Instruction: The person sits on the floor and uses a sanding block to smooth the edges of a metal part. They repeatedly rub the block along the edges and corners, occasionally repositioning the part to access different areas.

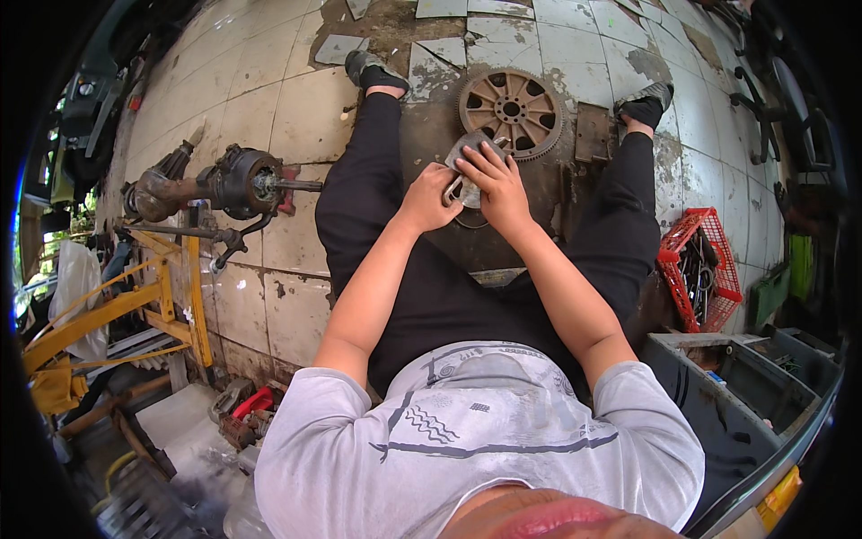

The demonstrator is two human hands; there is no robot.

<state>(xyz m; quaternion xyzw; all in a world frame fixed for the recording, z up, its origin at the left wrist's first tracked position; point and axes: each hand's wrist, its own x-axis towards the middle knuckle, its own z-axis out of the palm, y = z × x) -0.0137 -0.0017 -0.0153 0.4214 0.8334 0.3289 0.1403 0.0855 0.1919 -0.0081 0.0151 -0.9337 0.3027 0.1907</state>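
Observation:
Between my legs, both hands meet over a grey, plate-like metal part [465, 148] with a rounded end; its exact kind I cannot make out. My left hand [427, 199] is closed round its left side, by a curved metal edge. Across its upper face lies my right hand [499, 187], fingers stretched out and slightly spread. The palms hide much of the part. Just beyond the fingers, a large rusty flywheel [491, 111] with a toothed rim and spoke-like openings rests flat on the floor.
A flat rusty plate [593, 132] lies right of the flywheel. On my right are a red plastic crate [663, 256] of tools and a grey metal toolbox [669, 359]. To the left, a greasy axle housing [162, 199] sits by a yellow stand [166, 292]. Broken floor tiles [440, 58] lie ahead.

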